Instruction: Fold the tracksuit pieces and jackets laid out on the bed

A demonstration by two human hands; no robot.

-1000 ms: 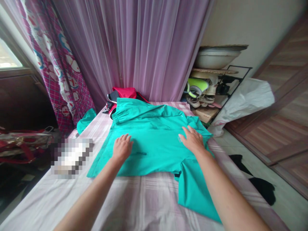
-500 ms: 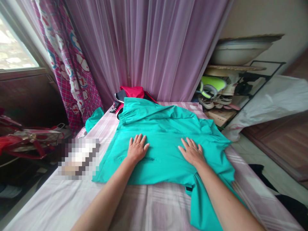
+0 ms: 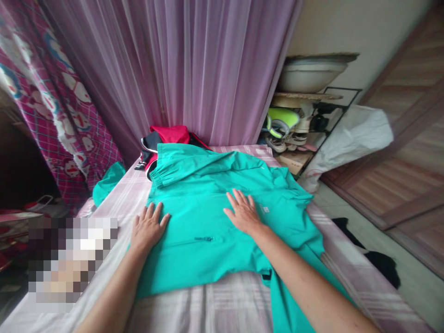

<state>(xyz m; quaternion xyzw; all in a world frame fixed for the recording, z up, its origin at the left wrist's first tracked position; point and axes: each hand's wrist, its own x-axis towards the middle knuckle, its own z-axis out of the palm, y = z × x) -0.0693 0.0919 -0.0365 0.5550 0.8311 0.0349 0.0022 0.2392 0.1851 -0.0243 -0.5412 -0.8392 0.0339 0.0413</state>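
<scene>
A teal jacket (image 3: pixel 194 208) lies spread over a pink-and-white checked cloth (image 3: pixel 222 305). One sleeve is folded across its far side; the other hangs toward me under my right forearm. My left hand (image 3: pixel 148 226) rests with fingers spread on the jacket's left edge. Flat on the middle of the jacket is my right hand (image 3: pixel 243 212), fingers apart, beside a small white logo (image 3: pixel 266 209). Between the hands and nearer to me, a zipper pull (image 3: pixel 204 238) shows on the fabric. Neither hand grips anything.
Red and navy clothing (image 3: pixel 169 134) is heaped behind the jacket, before a purple curtain (image 3: pixel 208 69). A teal bundle (image 3: pixel 108 182) lies at the left edge. To the right stand a shoe rack (image 3: pixel 326 136) and a white plastic bag (image 3: pixel 357 134). A pixelated patch covers something at left.
My left hand has slid left to the jacket's edge, and my right hand has shifted left toward its middle, uncovering the logo. The view has turned right.
</scene>
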